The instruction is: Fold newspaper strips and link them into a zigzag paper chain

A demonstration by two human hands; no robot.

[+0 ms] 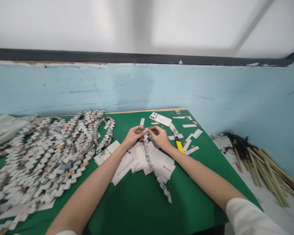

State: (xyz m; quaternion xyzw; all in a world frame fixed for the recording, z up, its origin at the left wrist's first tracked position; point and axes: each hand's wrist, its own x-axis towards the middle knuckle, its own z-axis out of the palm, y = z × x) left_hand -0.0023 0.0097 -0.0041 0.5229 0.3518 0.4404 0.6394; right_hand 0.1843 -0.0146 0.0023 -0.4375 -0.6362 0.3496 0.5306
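A narrow zigzag chain of folded paper point(155, 168) runs from between my hands down over the green table, its near end lying toward me. My left hand point(134, 136) pinches the chain's far end from the left. On the other side, my right hand point(159, 137) grips the same small white folded piece with thumb and finger. The exact hold of the fingertips is too small to make out. Beneath both hands, printed paper sheets point(163, 160) are fanned out on the table.
A large heap of folded paper chains point(54, 156) covers the table's left side. Beyond my right hand lie a white phone point(160, 119), a yellow-handled cutter point(179, 145) and loose paper strips point(189, 126). Bamboo poles point(269, 169) rest on the floor at right. A blue wall point(127, 86) stands behind.
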